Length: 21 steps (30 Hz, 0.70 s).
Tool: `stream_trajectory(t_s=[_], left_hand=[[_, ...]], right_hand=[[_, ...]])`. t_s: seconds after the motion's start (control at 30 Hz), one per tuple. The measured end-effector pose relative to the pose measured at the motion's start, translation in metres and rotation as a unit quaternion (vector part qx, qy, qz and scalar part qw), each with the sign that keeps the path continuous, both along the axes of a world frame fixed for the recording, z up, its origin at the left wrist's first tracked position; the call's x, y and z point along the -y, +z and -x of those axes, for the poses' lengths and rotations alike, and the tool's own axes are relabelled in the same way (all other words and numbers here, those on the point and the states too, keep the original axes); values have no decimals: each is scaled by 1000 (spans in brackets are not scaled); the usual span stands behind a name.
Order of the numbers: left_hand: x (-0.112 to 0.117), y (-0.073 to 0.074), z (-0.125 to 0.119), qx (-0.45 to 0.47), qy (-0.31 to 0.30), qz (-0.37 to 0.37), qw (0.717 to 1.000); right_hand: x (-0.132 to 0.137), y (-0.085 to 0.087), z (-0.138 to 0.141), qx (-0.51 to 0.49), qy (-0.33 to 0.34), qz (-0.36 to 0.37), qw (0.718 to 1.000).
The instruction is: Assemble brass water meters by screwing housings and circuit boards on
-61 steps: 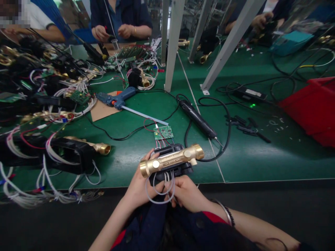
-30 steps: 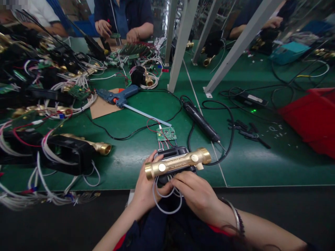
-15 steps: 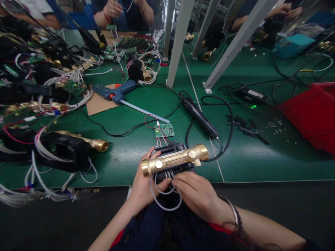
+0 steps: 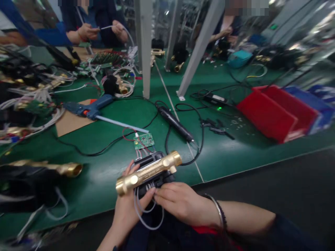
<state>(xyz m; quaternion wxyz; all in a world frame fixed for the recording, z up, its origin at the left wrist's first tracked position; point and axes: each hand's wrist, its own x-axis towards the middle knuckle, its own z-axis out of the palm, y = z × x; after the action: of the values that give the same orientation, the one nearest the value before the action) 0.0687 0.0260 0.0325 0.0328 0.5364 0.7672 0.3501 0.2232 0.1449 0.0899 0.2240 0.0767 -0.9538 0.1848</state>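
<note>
At the table's front edge, my left hand (image 4: 128, 205) is closed around a brass meter body (image 4: 150, 172) with a black plastic housing (image 4: 167, 177) beneath it. Its thumb presses by the grey cables (image 4: 153, 227), which loop down from the housing. The fingers of my right hand (image 4: 180, 202) are pinched together at these cables, close to my left thumb; the exact fingertip contact is partly hidden. Thin wires join the housing to a green circuit board (image 4: 143, 141) lying just beyond it on the table.
A black electric screwdriver (image 4: 175, 123) with a looped cord lies right of the board. Further left is a blue glue gun (image 4: 90, 108) on cardboard. Another brass meter (image 4: 70, 169) stands at left. Red bins (image 4: 264, 115) are at right. Metal posts (image 4: 146, 52) and co-workers are beyond.
The view has swung to the right, so the scene sits further left and a blue bin shows beside the red ones. Both hands keep their grip on the meter and cables.
</note>
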Motion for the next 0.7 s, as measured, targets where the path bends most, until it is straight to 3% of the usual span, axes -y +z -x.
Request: stream_trajectory(t_s=[0.07, 0.1, 0.17, 0.2, 0.23, 0.3, 0.4, 0.47, 0.7], left_hand=[[-2, -6, 3, -11, 10, -4, 1000], [-4, -9, 4, -11, 13, -7, 1000], [-7, -11, 6, 3, 18, -8, 1000], [-8, -11, 7, 10, 19, -8, 1000], [-9, -11, 7, 16, 21, -8, 1000], [-10, -8, 6, 23, 24, -9, 999], [-11, -6, 4, 29, 29, -10, 999], [-11, -6, 3, 30, 33, -10, 999], [-8, -12, 6, 16, 27, -10, 999]], right_hand=[[-17, 2, -8, -36, 13, 46, 998], [-30, 1, -14, -61, -33, 65, 995], [-68, 0, -33, -98, -235, 75, 964], [-91, -2, -44, -97, -373, 68, 920], [-114, -5, -55, -87, -465, 64, 879], [-160, -12, -77, -71, -547, 60, 832], [-208, -25, -95, -17, -591, 70, 804], [-221, -32, -98, 8, -597, 79, 798], [-205, -26, -90, -14, -594, 116, 796]])
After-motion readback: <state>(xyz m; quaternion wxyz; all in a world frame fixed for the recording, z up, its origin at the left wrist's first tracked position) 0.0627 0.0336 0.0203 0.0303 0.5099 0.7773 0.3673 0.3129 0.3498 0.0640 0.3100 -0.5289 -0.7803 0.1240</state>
